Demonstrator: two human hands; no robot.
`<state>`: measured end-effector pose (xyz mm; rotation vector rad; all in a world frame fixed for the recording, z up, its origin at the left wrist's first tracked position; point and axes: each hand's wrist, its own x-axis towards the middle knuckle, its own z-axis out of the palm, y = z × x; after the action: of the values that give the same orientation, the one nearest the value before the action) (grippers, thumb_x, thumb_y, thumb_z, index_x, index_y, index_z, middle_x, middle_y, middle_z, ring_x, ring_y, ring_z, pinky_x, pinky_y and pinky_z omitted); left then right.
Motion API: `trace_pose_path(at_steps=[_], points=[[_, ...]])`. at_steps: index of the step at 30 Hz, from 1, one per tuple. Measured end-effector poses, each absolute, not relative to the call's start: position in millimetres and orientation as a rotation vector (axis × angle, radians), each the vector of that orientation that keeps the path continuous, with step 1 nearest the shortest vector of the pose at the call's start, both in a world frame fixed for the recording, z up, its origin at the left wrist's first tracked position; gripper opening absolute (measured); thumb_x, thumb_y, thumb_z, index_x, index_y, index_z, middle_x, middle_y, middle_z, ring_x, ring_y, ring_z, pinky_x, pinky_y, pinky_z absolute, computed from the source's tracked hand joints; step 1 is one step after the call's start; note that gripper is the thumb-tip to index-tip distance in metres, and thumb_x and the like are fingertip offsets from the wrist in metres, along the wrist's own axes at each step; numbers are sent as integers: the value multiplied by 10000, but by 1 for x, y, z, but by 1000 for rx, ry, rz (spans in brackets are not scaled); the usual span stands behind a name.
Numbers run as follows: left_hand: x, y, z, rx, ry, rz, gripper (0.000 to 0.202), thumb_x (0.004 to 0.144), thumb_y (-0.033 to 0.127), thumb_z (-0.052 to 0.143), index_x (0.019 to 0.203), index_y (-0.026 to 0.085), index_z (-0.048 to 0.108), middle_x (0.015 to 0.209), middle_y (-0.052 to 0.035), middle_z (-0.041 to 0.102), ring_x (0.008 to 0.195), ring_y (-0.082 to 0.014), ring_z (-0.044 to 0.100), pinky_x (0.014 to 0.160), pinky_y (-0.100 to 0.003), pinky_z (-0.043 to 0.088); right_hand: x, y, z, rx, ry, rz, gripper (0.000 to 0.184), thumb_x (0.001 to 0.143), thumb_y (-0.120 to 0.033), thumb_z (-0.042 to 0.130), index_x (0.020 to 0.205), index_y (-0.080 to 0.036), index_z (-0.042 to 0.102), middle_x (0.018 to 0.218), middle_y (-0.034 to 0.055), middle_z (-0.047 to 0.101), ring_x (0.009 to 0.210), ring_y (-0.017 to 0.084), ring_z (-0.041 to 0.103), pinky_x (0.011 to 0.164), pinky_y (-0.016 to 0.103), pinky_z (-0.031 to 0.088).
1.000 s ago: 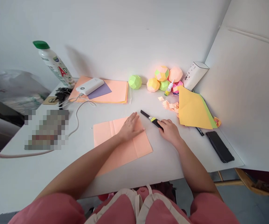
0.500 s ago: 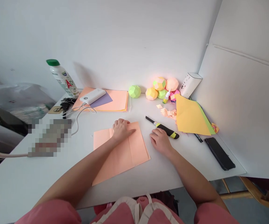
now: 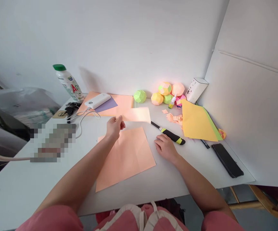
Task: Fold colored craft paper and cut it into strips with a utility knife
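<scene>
Pinched between the thumb and fingers of my left hand [image 3: 115,126] is a strip of peach paper [image 3: 139,115], lifted above the table and blurred at its right end. Below it a larger sheet of peach paper [image 3: 129,157] lies flat, partly under my left forearm. My right hand [image 3: 166,147] rests on the table to the right of that sheet, fingers loosely bent and thumb apart, with nothing held. Just beyond its knuckles lies a black and yellow-green knife [image 3: 174,136], its dark blade pointing up and left.
Several faceted paper balls [image 3: 165,88] sit by the wall, near a small glue bottle [image 3: 172,102] and peach paper scraps [image 3: 175,118]. Yellow sheets [image 3: 196,122] and a black case [image 3: 227,159] are at right. A power bank [image 3: 98,101] and a white bottle [image 3: 69,85] stand left.
My left hand has closed on the peach strip and raised it off the larger sheet, moving left and away from me. My right hand has stayed in place.
</scene>
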<state>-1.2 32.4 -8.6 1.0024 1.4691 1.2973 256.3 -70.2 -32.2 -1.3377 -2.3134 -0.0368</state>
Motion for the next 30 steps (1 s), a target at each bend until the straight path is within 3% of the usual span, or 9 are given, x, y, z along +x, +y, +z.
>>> trace_pose_path(at_steps=[5,10,14,16,18,22,24,27,30], points=[[-24,52,-12,720,1438,1324,145,848,215,515,725,185,446,654,-28,611,617,-133,657,570,-236,501,257,-71,-32,-1333,-2319,-25,219,883,-121,482,787,-203,661,982,84,625,938,216,532,820,371,481],[-24,51,-12,708,1443,1304,142,868,229,554,837,192,421,926,-115,652,870,-175,692,725,-294,566,258,-70,-32,-1335,-2329,-14,213,882,-126,482,799,-203,663,991,87,625,946,222,527,828,380,476],[-12,39,-3,814,1619,1205,421,734,288,720,1026,162,443,1204,-202,551,1137,-305,582,824,-401,547,257,-71,-32,-1335,-2331,-4,211,878,-127,478,811,-200,664,993,90,623,943,222,526,829,381,471],[-9,30,6,894,1689,1147,628,625,306,797,1122,147,448,1339,-231,457,1277,-390,443,917,-489,490,257,-71,-31,-1334,-2329,6,214,880,-130,474,812,-196,666,986,92,623,934,221,527,829,381,469],[-11,18,14,1166,1720,1002,691,590,334,802,1165,129,480,1405,-233,412,1345,-427,341,1008,-538,399,257,-71,-30,-1333,-2323,22,221,886,-139,469,805,-191,668,964,94,624,919,220,528,823,381,470],[-18,-17,13,2348,1371,-28,500,796,469,544,1194,170,572,1375,-169,521,1322,-375,420,1082,-565,282,255,-72,-29,-1330,-2304,76,242,903,-164,459,799,-193,676,936,96,629,910,220,535,813,382,477],[-16,-36,1,2519,1320,-285,595,788,489,565,1291,172,542,1492,-180,398,1403,-400,291,1109,-610,183,253,-71,-29,-1324,-2290,114,244,908,-176,463,803,-200,681,949,97,635,927,223,543,825,386,481],[-5,-58,-25,2580,1380,-197,708,880,544,442,1440,114,393,1569,-202,220,1447,-401,174,1112,-577,206,252,-71,-28,-1289,-2291,186,225,912,-204,483,831,-215,692,977,87,650,940,217,568,833,379,496],[7,-65,-46,2689,1392,49,689,914,564,384,1433,111,411,1565,-178,251,1451,-384,173,1136,-548,187,251,-72,-24,-1259,-2181,419,243,946,-281,467,936,-238,706,1048,78,666,1011,213,594,873,374,510]])
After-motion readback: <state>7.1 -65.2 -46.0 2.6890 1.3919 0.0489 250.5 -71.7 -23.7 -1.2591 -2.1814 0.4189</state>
